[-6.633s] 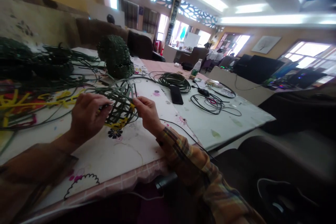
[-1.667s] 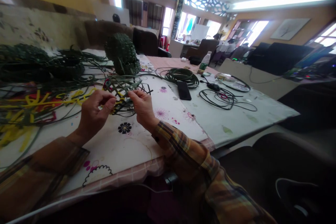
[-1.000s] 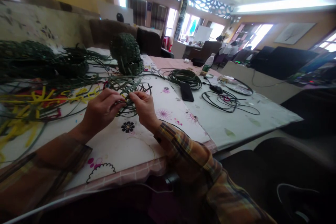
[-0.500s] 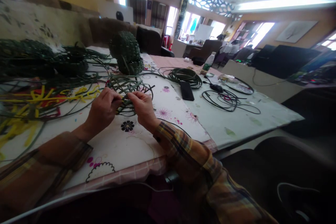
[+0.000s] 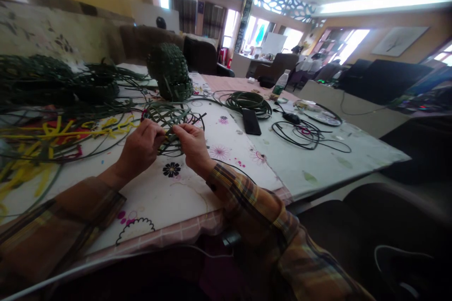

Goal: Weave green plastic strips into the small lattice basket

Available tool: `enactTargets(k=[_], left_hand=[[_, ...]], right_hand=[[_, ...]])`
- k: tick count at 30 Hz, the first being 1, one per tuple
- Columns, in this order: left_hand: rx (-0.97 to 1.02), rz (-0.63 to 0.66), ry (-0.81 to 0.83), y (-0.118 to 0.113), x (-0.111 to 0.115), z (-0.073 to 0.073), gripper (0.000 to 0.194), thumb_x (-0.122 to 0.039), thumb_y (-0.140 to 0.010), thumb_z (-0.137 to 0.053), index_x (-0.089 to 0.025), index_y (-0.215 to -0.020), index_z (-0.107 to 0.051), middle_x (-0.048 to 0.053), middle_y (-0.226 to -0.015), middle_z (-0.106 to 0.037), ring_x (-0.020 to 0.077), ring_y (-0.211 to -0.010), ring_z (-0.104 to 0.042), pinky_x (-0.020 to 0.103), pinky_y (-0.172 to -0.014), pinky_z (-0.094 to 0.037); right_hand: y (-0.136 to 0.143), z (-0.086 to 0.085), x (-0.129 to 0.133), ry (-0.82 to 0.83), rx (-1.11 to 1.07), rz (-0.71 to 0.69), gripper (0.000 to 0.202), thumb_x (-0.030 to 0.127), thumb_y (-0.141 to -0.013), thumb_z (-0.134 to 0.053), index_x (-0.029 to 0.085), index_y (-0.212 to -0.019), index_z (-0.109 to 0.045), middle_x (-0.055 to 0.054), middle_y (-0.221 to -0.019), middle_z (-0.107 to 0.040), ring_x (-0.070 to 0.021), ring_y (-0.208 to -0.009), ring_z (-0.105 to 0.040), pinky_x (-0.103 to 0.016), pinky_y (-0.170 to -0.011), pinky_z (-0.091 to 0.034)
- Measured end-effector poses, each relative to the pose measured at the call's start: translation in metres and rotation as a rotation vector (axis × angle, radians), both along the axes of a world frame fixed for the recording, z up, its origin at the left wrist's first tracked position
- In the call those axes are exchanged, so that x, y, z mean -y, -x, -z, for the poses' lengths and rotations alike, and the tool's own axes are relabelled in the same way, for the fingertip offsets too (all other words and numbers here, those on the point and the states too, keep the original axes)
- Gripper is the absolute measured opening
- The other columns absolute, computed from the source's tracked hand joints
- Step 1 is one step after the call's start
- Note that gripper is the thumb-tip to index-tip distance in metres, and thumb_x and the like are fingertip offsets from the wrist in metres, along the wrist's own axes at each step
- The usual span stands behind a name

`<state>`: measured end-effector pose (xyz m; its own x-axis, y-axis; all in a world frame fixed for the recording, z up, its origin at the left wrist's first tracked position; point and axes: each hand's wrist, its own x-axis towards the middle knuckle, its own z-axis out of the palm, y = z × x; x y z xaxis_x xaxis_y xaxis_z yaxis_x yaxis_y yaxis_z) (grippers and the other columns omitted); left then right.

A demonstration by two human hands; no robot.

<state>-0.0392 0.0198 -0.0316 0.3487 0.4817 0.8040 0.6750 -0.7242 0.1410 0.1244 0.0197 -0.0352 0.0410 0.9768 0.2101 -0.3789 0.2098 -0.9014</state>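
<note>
Brought left hand point(image 5: 143, 146) closer to right hand point(image 5: 193, 146) since earlier; pinching half-woven green lattice point(image 5: 176, 115) with both, in front of woven basket point(image 5: 169, 70). See yellow strips point(image 5: 43, 180) left of basket, coiled strips point(image 5: 245, 99) and smartphone point(image 5: 251, 122) right. Points loose ends rightward; cannot tell long axis.

The openwork woven piece point(image 5: 178, 115) lay on the near part of the table point(image 5: 196, 190), with the left hand point(image 5: 141, 148) at its near left and the right hand point(image 5: 192, 148) at its near right. Behind it stood a woven basket point(image 5: 169, 73). A heap of loose strips point(image 5: 52, 134) spread to the left, nearer than the woven pieces point(image 5: 38, 75) at far left. Right of the openwork piece was a coil of strip point(image 5: 249, 101), a smartphone point(image 5: 251, 123) at its near edge and a bottle point(image 5: 280, 83) beyond it, to the right. Farther right, a computer mouse point(image 5: 291, 118) lay behind looped cord point(image 5: 296, 141). An armchair point(image 5: 203, 54) stood beyond the table.
</note>
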Motion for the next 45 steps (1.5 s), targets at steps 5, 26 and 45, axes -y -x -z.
enactTargets(k=[5,26,45], left_hand=[[0.036,0.075,-0.012,0.004,-0.006,0.002,0.015,-0.029,-0.100,-0.052,-0.024,-0.086,-0.056,0.007,-0.088,-0.065,0.0236,-0.084,-0.065,0.038,-0.080,-0.057],[0.074,-0.025,0.026,-0.007,0.008,0.002,0.017,-0.039,-0.101,-0.063,-0.024,-0.103,-0.071,0.006,-0.092,-0.064,0.0231,-0.083,-0.065,0.035,-0.073,-0.052],[-0.107,0.043,-0.238,-0.002,0.007,-0.001,0.013,-0.027,-0.107,-0.059,-0.023,-0.103,-0.070,0.005,-0.099,-0.072,0.0195,-0.090,-0.071,0.028,-0.078,-0.055]], right_hand=[[0.000,-0.001,-0.001,0.010,-0.032,-0.020,0.021,0.038,-0.076,-0.076,0.019,-0.068,-0.070,0.006,-0.059,-0.055,-0.0085,-0.058,-0.043,-0.024,-0.058,-0.035],[-0.002,-0.005,0.000,-0.095,0.134,0.028,0.026,0.041,-0.080,-0.071,0.020,-0.065,-0.068,0.005,-0.063,-0.056,-0.0111,-0.066,-0.048,-0.026,-0.066,-0.039],[-0.005,-0.006,-0.002,-0.080,0.153,0.037,0.026,0.039,-0.082,-0.071,0.019,-0.067,-0.065,0.005,-0.064,-0.054,-0.0103,-0.067,-0.045,-0.025,-0.066,-0.037]])
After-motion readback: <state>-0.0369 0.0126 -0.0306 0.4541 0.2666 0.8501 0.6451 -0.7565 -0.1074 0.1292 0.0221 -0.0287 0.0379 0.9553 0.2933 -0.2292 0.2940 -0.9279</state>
